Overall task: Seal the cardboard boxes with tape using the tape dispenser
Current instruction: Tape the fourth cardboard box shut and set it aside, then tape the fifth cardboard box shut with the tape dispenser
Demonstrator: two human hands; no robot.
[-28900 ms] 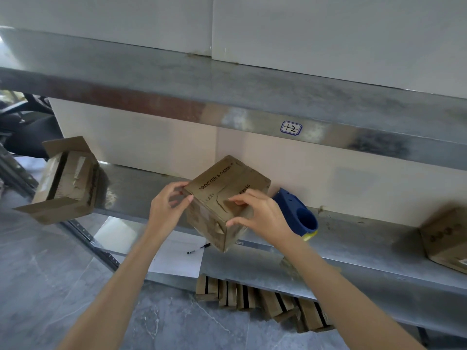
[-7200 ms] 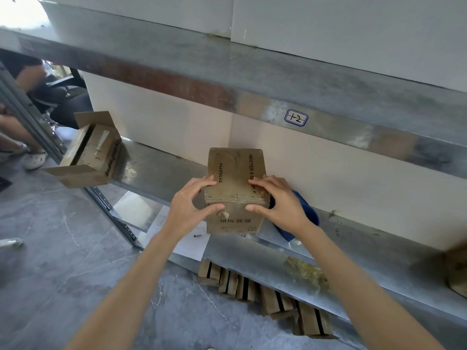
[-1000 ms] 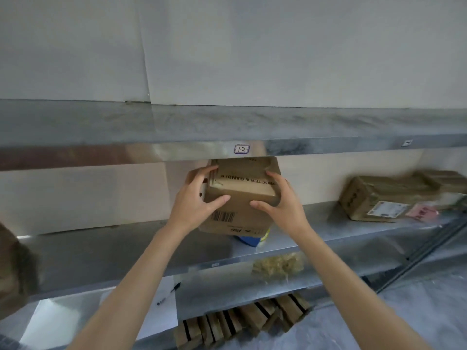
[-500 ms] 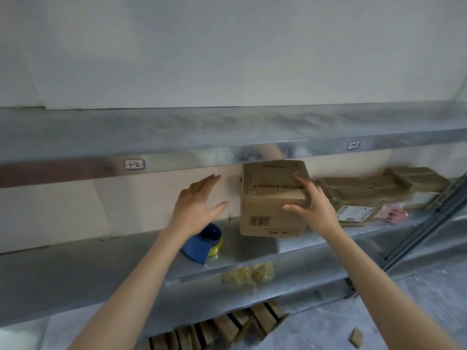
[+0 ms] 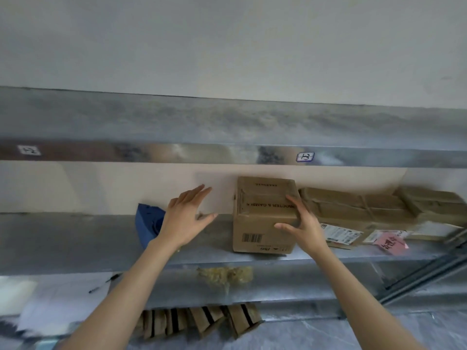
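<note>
Cardboard box [image 5: 265, 215] moved rightward, barcoded, upside-down print

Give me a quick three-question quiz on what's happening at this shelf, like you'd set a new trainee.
1. True or false: the left hand is gripping the cardboard box.
2. What sits on the shelf just right of the box? A) a bucket B) taped brown parcels C) a stack of plates
3. Fill in: the tape dispenser, partly hidden behind the left hand, is ____ in colour.

Key: 1 false, that hand is open and clear of the box; only the right hand touches it. 2 B. 3 blue.
</note>
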